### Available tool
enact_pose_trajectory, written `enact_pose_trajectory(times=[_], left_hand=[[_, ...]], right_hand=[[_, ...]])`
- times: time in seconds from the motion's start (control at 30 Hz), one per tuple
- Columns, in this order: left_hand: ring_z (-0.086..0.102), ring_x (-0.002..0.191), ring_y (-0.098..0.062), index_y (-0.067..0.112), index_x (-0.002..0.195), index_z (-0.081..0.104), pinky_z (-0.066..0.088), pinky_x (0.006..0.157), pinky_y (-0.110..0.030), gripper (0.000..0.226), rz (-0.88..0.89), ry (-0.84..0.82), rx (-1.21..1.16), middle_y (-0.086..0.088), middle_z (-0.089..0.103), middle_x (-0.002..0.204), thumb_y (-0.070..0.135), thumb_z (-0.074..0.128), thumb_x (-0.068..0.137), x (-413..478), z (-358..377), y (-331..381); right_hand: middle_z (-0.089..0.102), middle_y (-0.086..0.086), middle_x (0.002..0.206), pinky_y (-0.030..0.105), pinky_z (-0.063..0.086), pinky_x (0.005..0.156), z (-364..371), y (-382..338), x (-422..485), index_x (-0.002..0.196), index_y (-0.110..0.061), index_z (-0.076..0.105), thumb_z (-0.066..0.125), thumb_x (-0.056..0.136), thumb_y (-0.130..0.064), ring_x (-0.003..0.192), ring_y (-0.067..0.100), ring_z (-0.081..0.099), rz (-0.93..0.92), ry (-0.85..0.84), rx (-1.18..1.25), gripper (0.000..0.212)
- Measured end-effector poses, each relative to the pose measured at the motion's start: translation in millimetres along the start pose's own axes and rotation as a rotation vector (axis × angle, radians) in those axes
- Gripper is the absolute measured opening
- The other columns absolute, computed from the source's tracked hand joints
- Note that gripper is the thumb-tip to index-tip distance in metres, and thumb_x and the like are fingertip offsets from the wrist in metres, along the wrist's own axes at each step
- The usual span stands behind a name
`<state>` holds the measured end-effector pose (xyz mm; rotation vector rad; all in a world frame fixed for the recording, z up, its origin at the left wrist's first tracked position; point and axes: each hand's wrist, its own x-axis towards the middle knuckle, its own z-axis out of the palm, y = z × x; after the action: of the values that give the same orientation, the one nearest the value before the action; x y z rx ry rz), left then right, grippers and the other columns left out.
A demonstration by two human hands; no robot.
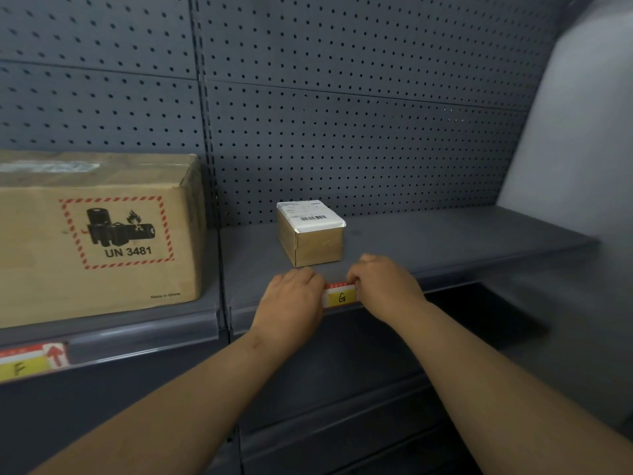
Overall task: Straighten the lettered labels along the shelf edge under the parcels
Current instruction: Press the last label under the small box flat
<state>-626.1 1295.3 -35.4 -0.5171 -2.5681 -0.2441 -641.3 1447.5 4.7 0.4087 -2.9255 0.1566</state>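
A yellow label lettered G (340, 296), with a red top strip, sits in the front edge rail of the grey shelf (445, 241). My left hand (291, 303) covers its left end and my right hand (383, 286) pinches its right end. Just behind the label stands a small brown parcel (310, 234) with a white barcode sticker on top. Further left, a label lettered F (24, 365) with a red arrow sits in the rail under a large cardboard box (99, 234) marked UN 3481.
A grey pegboard wall (342, 114) backs the shelf. A pale rounded surface (582, 132) stands at the right end. Lower grey shelves (325, 389) lie below the rail, with a dark gap at the right.
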Motion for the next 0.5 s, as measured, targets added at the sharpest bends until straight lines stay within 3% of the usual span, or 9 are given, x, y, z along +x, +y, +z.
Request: enact_pose_trajectory(times=[0.5], left_hand=[[0.042, 0.103, -0.023, 0.017, 0.11, 0.056, 0.029, 0.091, -0.034, 0.026, -0.065, 0.027, 0.02, -0.004, 0.047, 0.114, 0.024, 0.045, 0.087, -6.7, 5.1, 2.3]], right_hand=[[0.051, 0.005, 0.113, 0.04, 0.048, 0.089, -0.5, -0.9, -1.1, 0.112, -0.024, 0.065, 0.048, 0.095, -0.013, 0.108, 0.024, 0.048, 0.018, -0.075, -0.014, 0.026]])
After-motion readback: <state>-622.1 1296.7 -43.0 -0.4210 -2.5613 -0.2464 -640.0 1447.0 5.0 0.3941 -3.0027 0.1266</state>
